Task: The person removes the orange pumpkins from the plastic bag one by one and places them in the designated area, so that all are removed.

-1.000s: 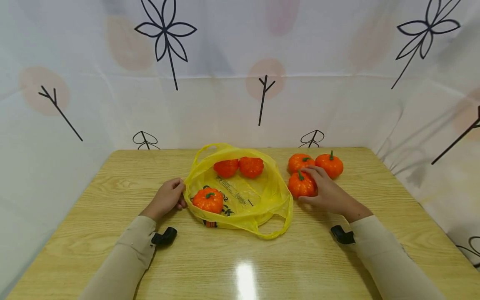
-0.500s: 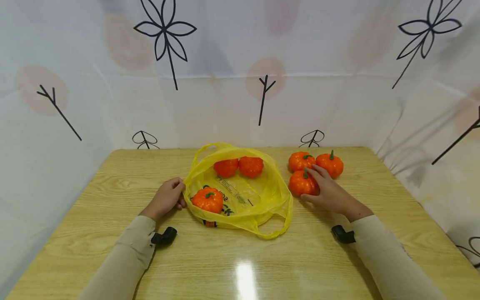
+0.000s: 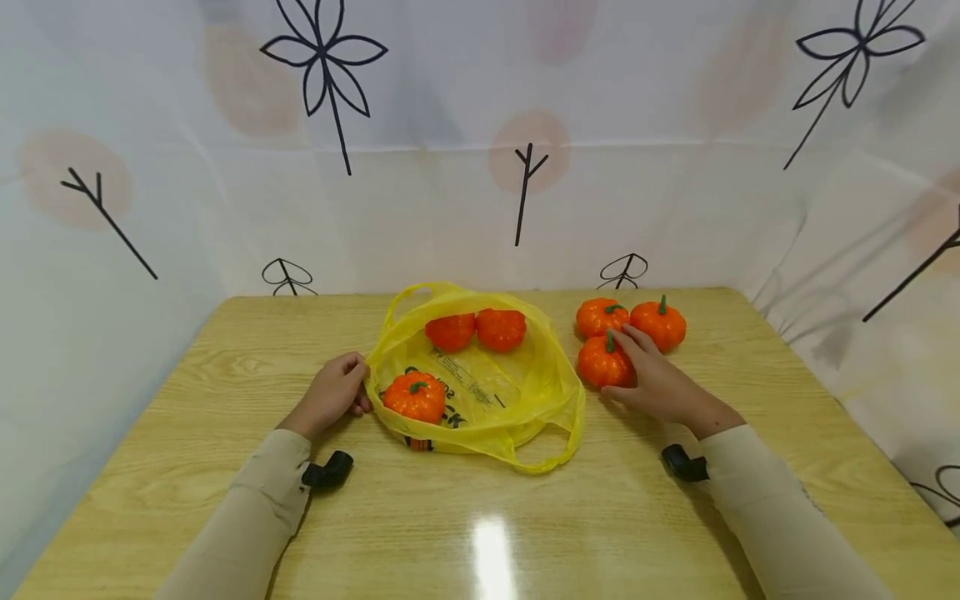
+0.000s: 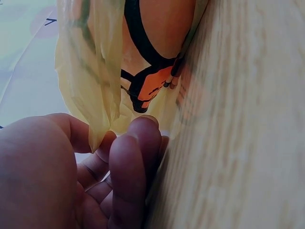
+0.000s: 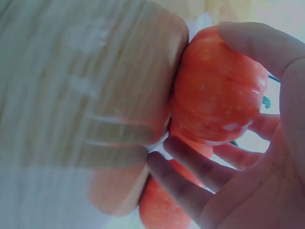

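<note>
My left hand [image 3: 339,390] pinches the left edge of a yellow plastic bag [image 3: 555,408], the thin film between thumb and finger in the left wrist view. The bag lies with its mouth facing up; inside are one orange toy pumpkin [image 3: 415,397] near the front and two more pumpkins [image 3: 501,330] at the back. My right hand [image 3: 656,379] is around the right side of another pumpkin [image 3: 602,362] standing on the table. In the right wrist view the thumb overlaps this pumpkin [image 5: 219,90], while the lower fingers [image 5: 176,176] stretch out fairly straight below it.
Two further pumpkins, one [image 3: 600,317] behind the right hand's pumpkin and one [image 3: 660,325] to its right, stand on the wooden table [image 3: 390,533]. A bag handle loop [image 3: 551,467] lies toward the front. White patterned cloth [image 3: 450,208] hangs behind the table.
The pumpkin by my right hand has shifted slightly right, and its stem stands more upright. My right fingers have spread a little around it. My left hand has stayed at the bag's edge.
</note>
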A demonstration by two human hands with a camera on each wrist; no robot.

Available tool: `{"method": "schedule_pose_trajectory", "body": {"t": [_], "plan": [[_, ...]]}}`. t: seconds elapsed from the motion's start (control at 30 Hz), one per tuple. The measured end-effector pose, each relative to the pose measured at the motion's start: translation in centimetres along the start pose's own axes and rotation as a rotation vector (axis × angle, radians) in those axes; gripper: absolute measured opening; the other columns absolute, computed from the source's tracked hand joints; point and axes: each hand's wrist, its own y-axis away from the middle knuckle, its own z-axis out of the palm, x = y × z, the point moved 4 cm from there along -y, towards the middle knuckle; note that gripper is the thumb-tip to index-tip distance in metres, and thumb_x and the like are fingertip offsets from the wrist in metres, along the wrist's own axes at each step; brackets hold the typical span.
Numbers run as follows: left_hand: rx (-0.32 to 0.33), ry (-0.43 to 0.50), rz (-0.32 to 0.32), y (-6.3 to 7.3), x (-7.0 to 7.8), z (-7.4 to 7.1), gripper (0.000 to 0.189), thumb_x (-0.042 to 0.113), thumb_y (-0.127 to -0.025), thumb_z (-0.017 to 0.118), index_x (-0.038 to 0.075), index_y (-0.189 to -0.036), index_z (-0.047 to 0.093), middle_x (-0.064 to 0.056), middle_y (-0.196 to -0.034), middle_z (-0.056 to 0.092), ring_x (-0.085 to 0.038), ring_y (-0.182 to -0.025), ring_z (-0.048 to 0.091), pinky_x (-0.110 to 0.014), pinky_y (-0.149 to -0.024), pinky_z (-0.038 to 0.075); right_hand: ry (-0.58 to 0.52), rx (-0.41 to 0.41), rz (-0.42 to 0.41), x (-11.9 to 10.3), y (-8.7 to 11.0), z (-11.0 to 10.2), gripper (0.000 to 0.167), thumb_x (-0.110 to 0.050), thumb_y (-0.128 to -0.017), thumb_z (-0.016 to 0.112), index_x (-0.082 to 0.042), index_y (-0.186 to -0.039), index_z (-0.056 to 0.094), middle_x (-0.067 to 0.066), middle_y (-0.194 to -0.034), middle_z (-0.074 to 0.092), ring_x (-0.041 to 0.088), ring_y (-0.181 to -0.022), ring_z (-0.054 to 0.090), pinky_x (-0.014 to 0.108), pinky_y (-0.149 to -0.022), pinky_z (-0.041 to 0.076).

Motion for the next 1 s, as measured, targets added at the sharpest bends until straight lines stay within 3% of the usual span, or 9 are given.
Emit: {"method": "schedule_pose_trajectory", "body": {"t": [0.17, 0.23, 0.33, 0.43, 0.53, 0.63, 0.77, 1.0], "plan": [[0.003, -0.002, -0.01, -0.1, -0.1, 0.0, 0.029, 0.024, -0.106, 0.038, 0.002, -0.107, 0.059, -0.01, -0.071, 0.063, -0.021, -0.062, 0.063, -0.031, -0.058, 0.057, 0.046, 0.012, -0.02, -1.0, 0.4, -1.2, 0.092, -0.031, -0.093, 0.071, -0.002, -0.159, 0.014, 0.029, -0.163, 0.008, 0.055, -0.137, 0.038, 0.068, -0.106, 0.038], [-0.001, -0.001, -0.013, -0.1, -0.1, 0.0, 0.029, 0.024, -0.106, 0.038, 0.003, -0.108, 0.058, -0.01, -0.071, 0.064, -0.021, -0.062, 0.063, -0.031, -0.059, 0.057, 0.066, 0.064, -0.043, -1.7, 0.7, -1.9, 0.086, -0.028, -0.094, 0.069, -0.003, -0.158, 0.018, 0.029, -0.161, 0.017, 0.053, -0.135, 0.041, 0.068, -0.103, 0.041], [-0.009, 0.001, -0.011, -0.1, 0.0, 0.1, 0.029, 0.025, -0.106, 0.039, 0.003, -0.106, 0.058, -0.01, -0.071, 0.064, -0.021, -0.062, 0.063, -0.031, -0.059, 0.057, 0.087, 0.233, -0.117, -3.1, 1.1, -2.7, 0.066, -0.02, -0.095, 0.068, -0.004, -0.152, 0.037, 0.026, -0.152, 0.038, 0.047, -0.13, 0.047, 0.064, -0.097, 0.048], [-0.005, 0.002, -0.004, -0.1, 0.1, 0.1, 0.029, 0.026, -0.106, 0.039, 0.003, -0.106, 0.058, -0.01, -0.071, 0.063, -0.021, -0.062, 0.063, -0.031, -0.059, 0.057, 0.109, 0.44, -0.254, -4.7, 1.5, -2.9, 0.043, -0.008, -0.092, 0.069, -0.003, -0.133, 0.059, 0.02, -0.134, 0.057, 0.039, -0.118, 0.055, 0.055, -0.088, 0.054], [0.0, 0.002, -0.006, 0.0, 0.1, 0.1, 0.029, 0.025, -0.106, 0.039, 0.003, -0.105, 0.058, -0.01, -0.07, 0.063, -0.021, -0.062, 0.063, -0.031, -0.058, 0.057, 0.108, 0.534, -0.362, -6.1, 1.7, -2.5, 0.03, -0.002, -0.088, 0.071, -0.003, -0.118, 0.068, 0.015, -0.123, 0.064, 0.033, -0.11, 0.059, 0.049, -0.081, 0.056], [0.001, 0.004, -0.015, 0.0, 0.1, 0.1, 0.029, 0.024, -0.106, 0.038, 0.002, -0.106, 0.058, -0.009, -0.07, 0.063, -0.02, -0.061, 0.063, -0.031, -0.058, 0.056, 0.092, 0.527, -0.391, -7.2, 1.6, -2.0, 0.025, -0.002, -0.088, 0.071, -0.005, -0.113, 0.07, 0.012, -0.119, 0.066, 0.031, -0.111, 0.06, 0.048, -0.084, 0.056], [0.003, 0.008, -0.014, 0.0, 0.2, 0.1, 0.028, 0.022, -0.106, 0.038, 0.002, -0.106, 0.058, -0.009, -0.07, 0.063, -0.02, -0.061, 0.063, -0.031, -0.058, 0.056, 0.054, 0.482, -0.367, -8.3, 1.1, -1.2, 0.023, -0.007, -0.09, 0.07, -0.006, -0.113, 0.071, 0.011, -0.122, 0.065, 0.03, -0.114, 0.06, 0.048, -0.089, 0.056], [0.006, 0.011, -0.012, 0.0, 0.4, 0.1, 0.026, 0.021, -0.105, 0.039, 0.002, -0.104, 0.057, -0.01, -0.068, 0.062, -0.02, -0.06, 0.062, -0.03, -0.056, 0.056, 0.024, 0.435, -0.383, -11.0, 0.0, -0.1, 0.025, -0.012, -0.091, 0.071, -0.005, -0.115, 0.071, 0.013, -0.13, 0.061, 0.031, -0.106, 0.063, 0.041, -0.076, 0.059]]}}
